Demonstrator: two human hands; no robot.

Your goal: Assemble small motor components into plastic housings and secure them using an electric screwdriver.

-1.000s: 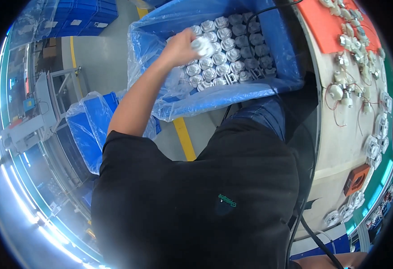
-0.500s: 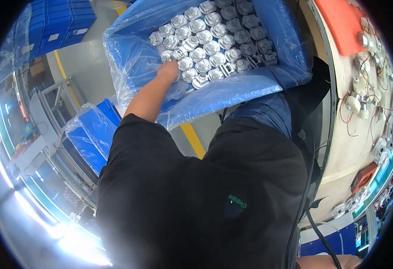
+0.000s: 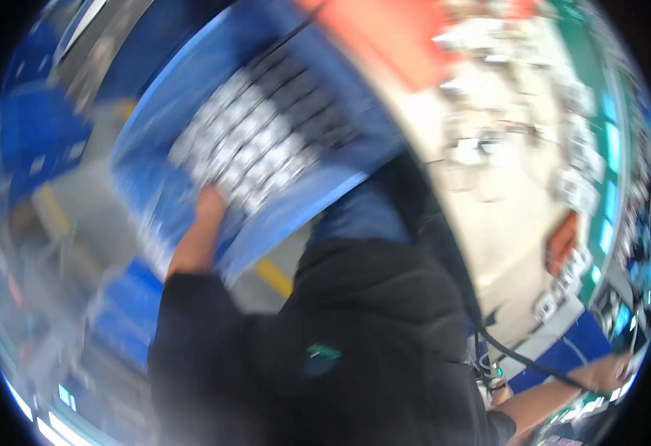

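Observation:
Motion smears the whole head view. My left hand [image 3: 210,202] reaches into a blue bin lined with clear plastic film [image 3: 141,123], at the near left edge of rows of small white moulded parts [image 3: 247,137]. Whether its fingers hold one of these parts is lost in the blur. My right hand [image 3: 606,372] is stretched far out to the lower right, beside the green-topped line, its fingers too smeared to read. A black cable [image 3: 515,357] runs in front of my right forearm.
On the right, a pale worktop [image 3: 481,230] carries an orange-red sheet [image 3: 392,37], white parts with thin wires [image 3: 481,145] and a reddish-brown block [image 3: 561,241]. Blue crates [image 3: 39,137] stand at the left. Another blue container [image 3: 128,308] sits lower left on the floor.
The view has swung, so the bin appears further left and the worktop fills more of the right. My right forearm and hand now show more fully. My left hand remains at the parts.

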